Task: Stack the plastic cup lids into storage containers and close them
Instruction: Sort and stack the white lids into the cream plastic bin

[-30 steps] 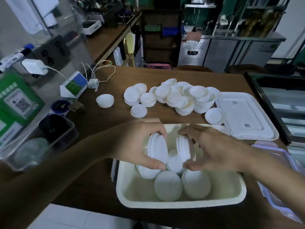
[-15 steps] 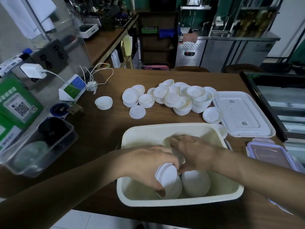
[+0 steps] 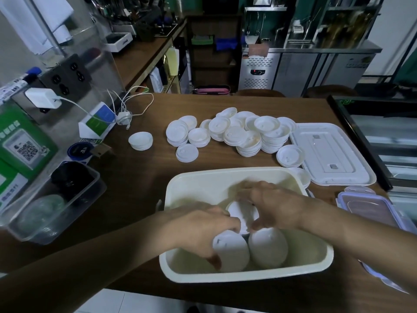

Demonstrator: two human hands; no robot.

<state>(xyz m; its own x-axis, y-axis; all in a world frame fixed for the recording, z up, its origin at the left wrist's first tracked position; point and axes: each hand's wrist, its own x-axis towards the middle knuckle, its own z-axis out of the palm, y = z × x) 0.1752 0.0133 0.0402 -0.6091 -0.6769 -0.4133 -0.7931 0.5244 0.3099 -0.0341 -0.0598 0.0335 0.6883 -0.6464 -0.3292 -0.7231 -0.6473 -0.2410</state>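
A cream storage container [image 3: 325, 263] sits at the table's near edge with white cup lids standing on edge inside it. My left hand [image 3: 198, 229] reaches in and curls around the near-left stack of lids [image 3: 232, 251]. Beside it, my right hand [image 3: 277, 206] holds a middle stack of lids [image 3: 242, 211] behind another stack [image 3: 268, 247]. A heap of loose white lids [image 3: 239, 134] lies farther back on the brown table. The container's white cover [image 3: 331, 154] lies flat at the right.
A small lid stack [image 3: 140, 141] sits apart to the left. A clear tub [image 3: 52, 199] with dark items stands at the left edge. A purple-rimmed box [image 3: 370, 206] is at the right. Charger cables [image 3: 130, 105] and signs occupy the back left.
Both hands have lowered from above the container down into it, bringing the held lid stacks to rest among the stacks inside.
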